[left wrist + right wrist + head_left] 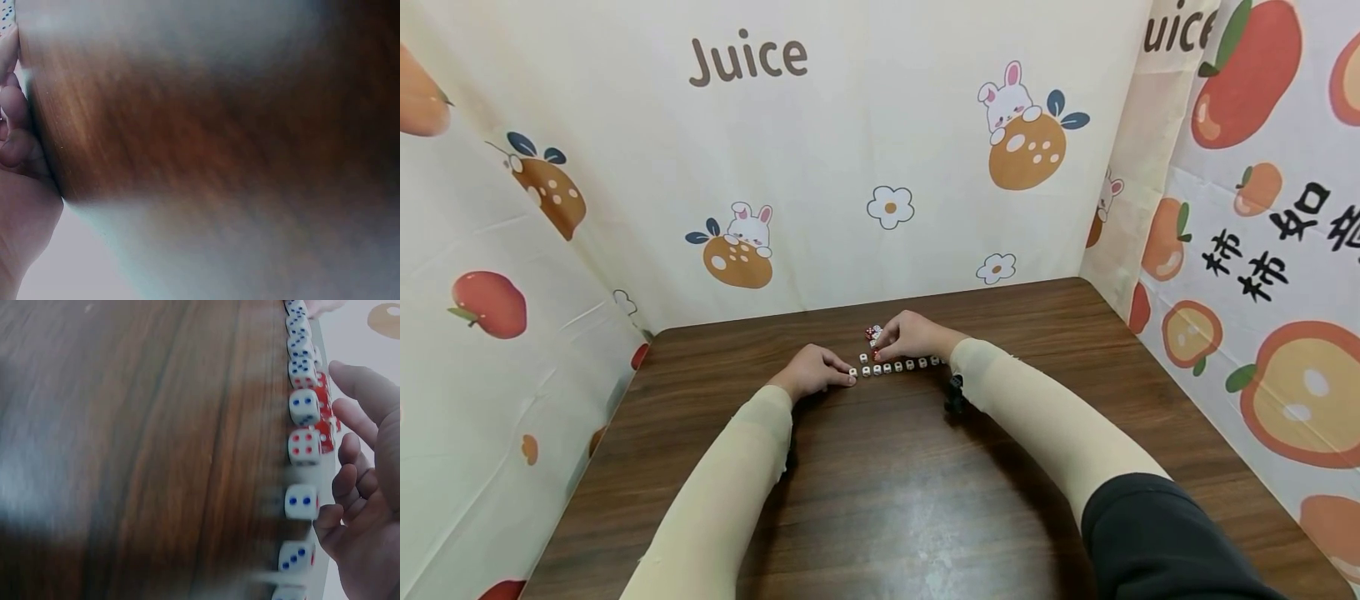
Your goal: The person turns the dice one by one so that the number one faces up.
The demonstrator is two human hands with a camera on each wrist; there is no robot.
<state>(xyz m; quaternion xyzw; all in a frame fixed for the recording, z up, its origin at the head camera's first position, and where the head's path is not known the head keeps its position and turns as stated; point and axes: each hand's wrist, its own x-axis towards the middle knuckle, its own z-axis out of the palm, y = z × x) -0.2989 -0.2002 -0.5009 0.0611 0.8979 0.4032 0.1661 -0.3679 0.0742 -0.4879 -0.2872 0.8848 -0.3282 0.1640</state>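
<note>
A row of several small white dice [898,367] with dotted faces runs across the wooden table. At its left end, my left hand [814,372] holds the last white die [853,372] between thumb and index finger. My right hand [917,336] reaches over the row from behind its right part. Its thumb and index fingertips pinch a red die [876,355] just behind the row. The right wrist view shows red dice [325,434] close behind the white ones, near the right hand [369,469]. The left wrist view catches only curled fingers [15,106] at its edge.
Behind the row, a single white die [863,358] stands apart. A small cluster of red and white dice [871,333] lies farther back, partly hidden by the right hand. Printed fabric [835,150] encloses the table [880,500] at the back and sides.
</note>
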